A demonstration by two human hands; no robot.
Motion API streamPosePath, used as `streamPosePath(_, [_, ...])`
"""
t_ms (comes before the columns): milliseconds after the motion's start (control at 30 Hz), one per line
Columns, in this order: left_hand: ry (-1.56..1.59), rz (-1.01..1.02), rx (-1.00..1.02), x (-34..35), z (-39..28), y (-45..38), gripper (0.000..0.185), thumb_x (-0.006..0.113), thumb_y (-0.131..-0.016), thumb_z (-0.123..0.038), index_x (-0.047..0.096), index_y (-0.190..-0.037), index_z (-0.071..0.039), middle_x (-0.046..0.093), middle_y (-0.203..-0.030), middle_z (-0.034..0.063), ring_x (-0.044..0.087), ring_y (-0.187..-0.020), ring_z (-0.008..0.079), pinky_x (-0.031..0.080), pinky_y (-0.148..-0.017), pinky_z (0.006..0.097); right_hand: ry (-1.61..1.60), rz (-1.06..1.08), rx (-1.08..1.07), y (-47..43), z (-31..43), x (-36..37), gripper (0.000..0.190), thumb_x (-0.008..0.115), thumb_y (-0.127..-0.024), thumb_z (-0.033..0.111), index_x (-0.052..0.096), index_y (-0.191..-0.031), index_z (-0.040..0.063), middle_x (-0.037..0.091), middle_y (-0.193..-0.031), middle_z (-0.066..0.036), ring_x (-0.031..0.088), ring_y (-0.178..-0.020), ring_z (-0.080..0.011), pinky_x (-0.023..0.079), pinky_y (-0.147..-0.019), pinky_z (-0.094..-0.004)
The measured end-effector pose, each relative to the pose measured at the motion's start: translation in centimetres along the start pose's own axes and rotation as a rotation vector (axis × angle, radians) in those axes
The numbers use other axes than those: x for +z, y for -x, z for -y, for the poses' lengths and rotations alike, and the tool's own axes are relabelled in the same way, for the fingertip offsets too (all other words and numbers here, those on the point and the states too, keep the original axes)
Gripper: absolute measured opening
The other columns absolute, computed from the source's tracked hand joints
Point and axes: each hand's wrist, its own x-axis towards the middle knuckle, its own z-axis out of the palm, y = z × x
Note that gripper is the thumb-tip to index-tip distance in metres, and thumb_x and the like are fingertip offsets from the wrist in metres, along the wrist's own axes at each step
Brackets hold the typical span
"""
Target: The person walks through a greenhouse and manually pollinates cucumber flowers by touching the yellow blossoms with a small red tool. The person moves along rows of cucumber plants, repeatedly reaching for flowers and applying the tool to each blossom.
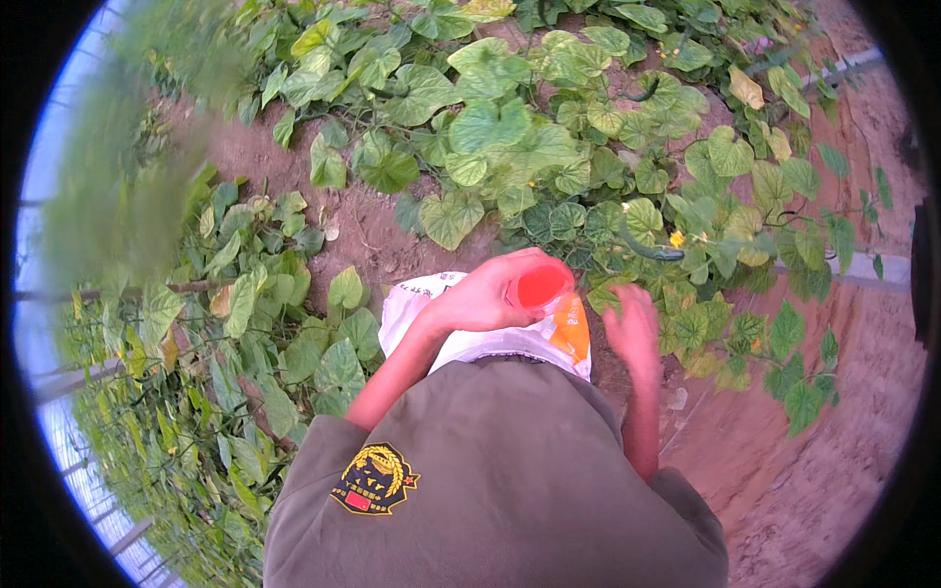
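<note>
My left hand (485, 294) grips a red plastic cup (542, 287), its open mouth facing up towards me. Below the cup, a white woven sack (463, 349) with an orange printed patch hangs at my waist and bears writing. My right hand (634, 323) is slightly blurred, with its fingers bent beside a green leaf (604, 298) at the edge of the vines. Whether those fingers pinch anything is hidden. Just beyond this hand, a dark green cucumber (650, 251) hangs among the leaves near a yellow flower (677, 239).
Cucumber vines (492, 132) sprawl over the soil ahead, with another cucumber (645, 91) farther off. Dense vines (250, 382) grow at my left, and blurred foliage (125, 162) is close to the camera. On the right, a bare dirt path (801, 485) runs past a pale strip (882, 269).
</note>
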Motion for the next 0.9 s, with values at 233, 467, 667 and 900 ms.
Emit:
streamPosePath(233, [-0.016, -0.088, 0.081, -7.2, 0.6, 5.7, 0.049, 0.082, -0.084, -0.010, 0.069, -0.131, -0.001, 0.067, -0.130, 0.0139, 0.064, -0.124, 0.0308, 0.049, -0.110, 0.0423, -0.391, 0.183, -0.139, -7.8, 13.7, 2.4, 0.031, 0.070, -0.098, 0.012, 0.070, -0.126, -0.001, 0.070, -0.124, -0.020, 0.068, -0.115, -0.0400, 0.055, -0.102, -0.0453])
streamPosePath(467, [0.028, -0.179, 0.098, -14.4, 2.3, 12.3, 0.053, 0.082, -0.079, -0.010, 0.069, -0.130, 0.000, 0.067, -0.129, 0.0155, 0.065, -0.125, 0.0335, 0.049, -0.111, 0.0438, -1.132, 0.335, 0.286, -13.3, 18.4, 11.9, 0.023, 0.065, -0.106, 0.011, 0.068, -0.126, 0.000, 0.074, -0.113, -0.013, 0.075, -0.100, -0.0240, 0.061, -0.083, -0.0353])
streamPosePath(667, [-0.001, -0.259, 0.117, -18.9, 3.2, 16.7, 0.056, 0.078, -0.074, -0.007, 0.069, -0.129, -0.004, 0.068, -0.120, 0.0144, 0.065, -0.117, 0.0342, 0.052, -0.105, 0.0430, -1.388, 0.111, 0.705, -19.5, 15.7, 18.1, 0.023, 0.065, -0.108, 0.014, 0.065, -0.126, 0.001, 0.074, -0.106, -0.010, 0.075, -0.085, -0.0190, 0.061, -0.070, -0.0316])
streamPosePath(900, [0.045, -0.355, 0.110, -21.3, 4.0, 19.3, 0.057, 0.076, -0.075, -0.003, 0.070, -0.131, -0.006, 0.069, -0.123, 0.0135, 0.064, -0.121, 0.0335, 0.051, -0.109, 0.0427, -0.689, 0.069, 0.464, -23.7, 18.4, 17.2, 0.034, 0.065, -0.108, 0.021, 0.062, -0.135, -0.001, 0.075, -0.107, -0.010, 0.073, -0.079, -0.0155, 0.054, -0.061, -0.0272])
